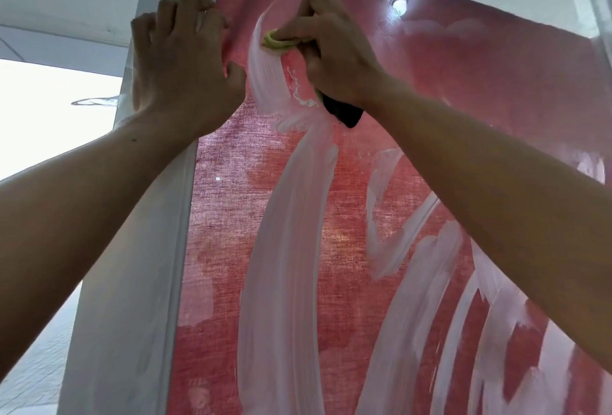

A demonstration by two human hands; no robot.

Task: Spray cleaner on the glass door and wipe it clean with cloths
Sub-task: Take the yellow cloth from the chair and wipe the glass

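Note:
The glass door point(447, 89) fills the view, with a red woven curtain behind it and broad white streaks of cleaner point(284, 232) smeared down it. My right hand point(334, 50) is high on the pane and grips a yellow-green cloth point(275, 41), pressing it into the top of a white streak. A dark piece point(342, 113) hangs below that hand's heel. My left hand point(185, 60) grips the white door frame point(172, 202) at the pane's left edge, fingers curled round it.
A round ceiling light point(400, 3) reflects in the glass near the top. A white wall and ceiling point(73, 0) lie to the left. Bright daylight and a paved floor point(36, 358) show at lower left beyond the frame.

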